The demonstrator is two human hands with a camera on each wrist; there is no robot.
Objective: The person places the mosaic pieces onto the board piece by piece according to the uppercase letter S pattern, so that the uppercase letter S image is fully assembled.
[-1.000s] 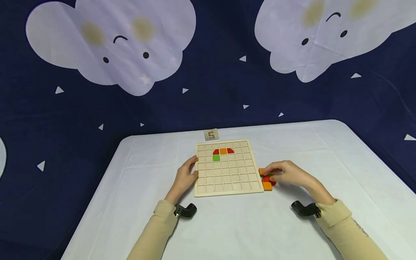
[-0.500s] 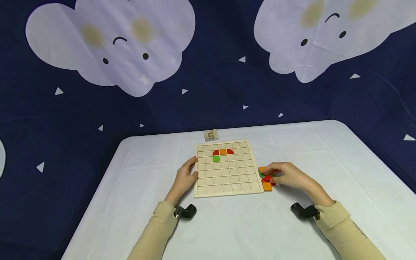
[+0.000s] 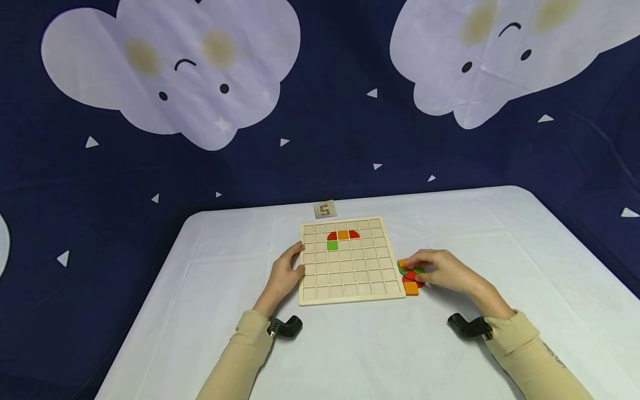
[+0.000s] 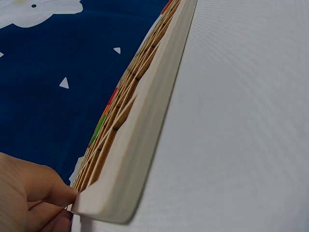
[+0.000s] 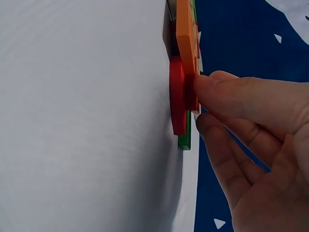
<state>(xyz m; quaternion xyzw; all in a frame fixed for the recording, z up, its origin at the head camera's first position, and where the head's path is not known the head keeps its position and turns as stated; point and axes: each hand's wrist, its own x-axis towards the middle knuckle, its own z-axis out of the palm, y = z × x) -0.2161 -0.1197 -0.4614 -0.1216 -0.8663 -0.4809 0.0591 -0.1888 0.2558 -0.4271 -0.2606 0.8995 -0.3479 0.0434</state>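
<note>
My left hand point(image 3: 284, 276) rests at the left side of a pale wooden grid board point(image 3: 350, 272), thumb and forefinger apart along its edge. In the left wrist view, the thumb point(image 4: 53, 191) touches the board's near corner. On the board sit two red quarter-round tiles, an orange square tile point(image 3: 343, 235) between them, and a green square tile point(image 3: 332, 245) below. My right hand point(image 3: 445, 271) is over a small pile of tiles by the board's right edge. Its thumb touches a red curved tile point(image 5: 191, 92); I cannot tell whether the fingers pinch it.
A small pattern card point(image 3: 325, 209) with an S-like figure lies behind the board. More tiles are in the pile, including an orange square point(image 3: 411, 288) and a green piece point(image 5: 184, 140). The white-covered table point(image 3: 370, 350) meets a dark blue cloud-printed backdrop point(image 3: 325, 122).
My right fingers shift slightly on the pile, and a red tile under the thumb turns a little. The left hand and the board stay in place.
</note>
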